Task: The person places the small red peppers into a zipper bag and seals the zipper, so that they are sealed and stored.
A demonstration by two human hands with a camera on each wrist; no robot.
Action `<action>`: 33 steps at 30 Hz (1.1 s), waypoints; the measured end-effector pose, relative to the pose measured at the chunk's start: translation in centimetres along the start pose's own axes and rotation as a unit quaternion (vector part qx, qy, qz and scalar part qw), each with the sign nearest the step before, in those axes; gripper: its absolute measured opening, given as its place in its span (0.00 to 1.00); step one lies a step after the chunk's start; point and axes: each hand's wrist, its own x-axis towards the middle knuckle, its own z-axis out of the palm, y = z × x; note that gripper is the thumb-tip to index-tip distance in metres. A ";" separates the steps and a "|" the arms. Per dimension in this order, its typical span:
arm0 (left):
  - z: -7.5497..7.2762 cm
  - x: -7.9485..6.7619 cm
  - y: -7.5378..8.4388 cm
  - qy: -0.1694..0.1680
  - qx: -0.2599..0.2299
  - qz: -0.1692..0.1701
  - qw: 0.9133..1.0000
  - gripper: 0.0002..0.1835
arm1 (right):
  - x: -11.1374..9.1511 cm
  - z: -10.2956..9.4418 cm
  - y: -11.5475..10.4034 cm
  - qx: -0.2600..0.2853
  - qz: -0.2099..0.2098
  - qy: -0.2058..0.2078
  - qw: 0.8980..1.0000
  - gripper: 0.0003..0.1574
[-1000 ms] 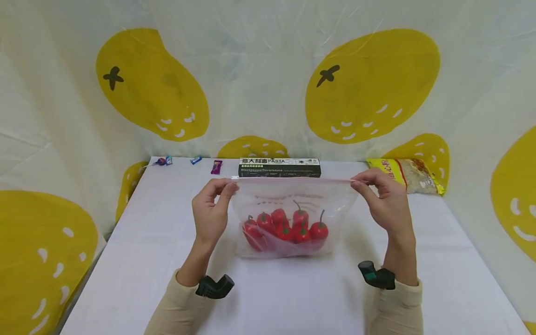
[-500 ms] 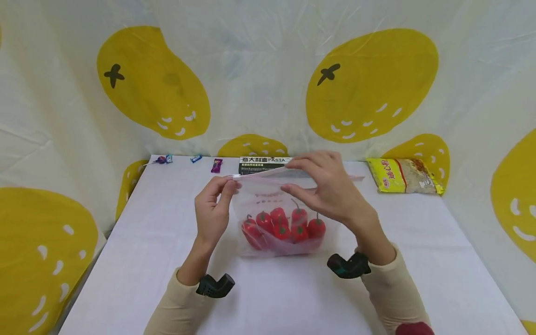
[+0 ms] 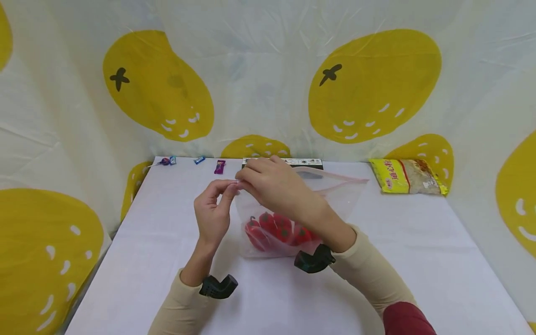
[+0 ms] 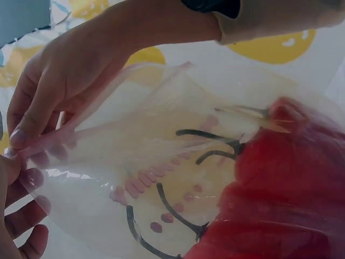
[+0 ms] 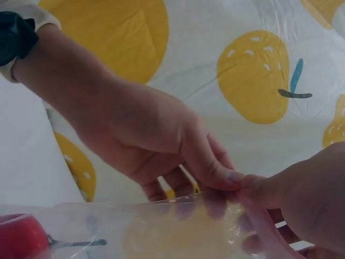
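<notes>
A clear zip bag (image 3: 349, 200) with a pink top edge stands upright, with several red peppers (image 3: 268, 225) in its lower part. My left hand (image 3: 211, 211) pinches the bag's top left corner between thumb and index finger. Right beside it, my right hand (image 3: 282, 188) reaches across the front of the bag, thumb and fingertips pinching the zip at that same corner. Thumbs of both hands meet there in the right wrist view, left hand (image 5: 145, 127) included. To the right the bag's mouth gapes apart. The white slider is hidden behind the fingers.
Behind the bag lies a pasta box (image 3: 307, 163), partly covered by my right hand. A yellow food packet (image 3: 406, 177) sits at the back right. Small wrapped sweets (image 3: 219, 166) and a lollipop (image 3: 164, 161) lie along the back left edge of the white table (image 3: 138, 260).
My right hand has let go of the bag's right corner and moved left along the top to the left corner. The mouth now gapes at the right. My left hand keeps its pinch.
</notes>
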 end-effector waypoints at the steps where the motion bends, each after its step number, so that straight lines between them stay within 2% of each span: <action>1: 0.0 0.0 0.0 0.000 0.005 0.001 1.000 0.05 | -0.1 0.1 0.0 -0.001 -0.005 0.004 1.000 0.09; 5: 0.2 0.0 0.3 -0.005 0.002 -0.007 1.000 0.05 | -0.6 0.1 0.2 -0.026 -0.013 0.016 0.999 0.07; 9: 0.0 0.1 0.2 0.006 -0.017 -0.045 0.999 0.06 | -1.9 -0.6 1.3 -0.048 0.008 0.007 0.999 0.07; 14: -0.7 0.6 -0.4 0.031 -0.013 -0.091 0.995 0.08 | -5.4 -1.9 4.4 -0.047 0.058 0.007 0.997 0.09; 18: -1.2 1.0 -0.8 0.033 -0.007 -0.103 0.994 0.09 | -8.7 -3.0 7.1 -0.046 0.106 0.011 0.993 0.10; 23: -1.6 1.9 -1.5 0.035 -0.038 -0.111 0.993 0.11 | -11.8 -4.2 9.7 -0.044 0.136 0.036 0.989 0.10; 28: -0.9 3.5 -1.9 0.011 -0.088 -0.097 0.991 0.12 | -12.6 -4.8 10.9 -0.051 0.149 0.062 0.986 0.11; 33: -0.1 4.7 -2.4 -0.054 -0.130 -0.071 0.987 0.11 | -13.0 -4.9 11.1 -0.025 0.202 0.084 0.975 0.11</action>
